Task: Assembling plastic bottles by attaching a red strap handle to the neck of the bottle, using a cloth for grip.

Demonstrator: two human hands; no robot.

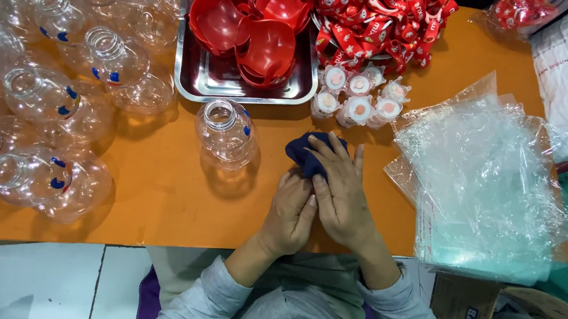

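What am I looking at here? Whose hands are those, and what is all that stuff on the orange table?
There is just one picture, taken by a camera worn on a person's head, looking down, so the two hands are that person's own. The left hand and the right hand are pressed together around a dark blue cloth. Just past them on the orange table stands a clear plastic bottle with no cap. Many more empty bottles crowd the left side. At the back, a metal tray holds red plastic parts, beside a heap of red straps and some small white caps. On the right lies a stack of clear plastic bags.
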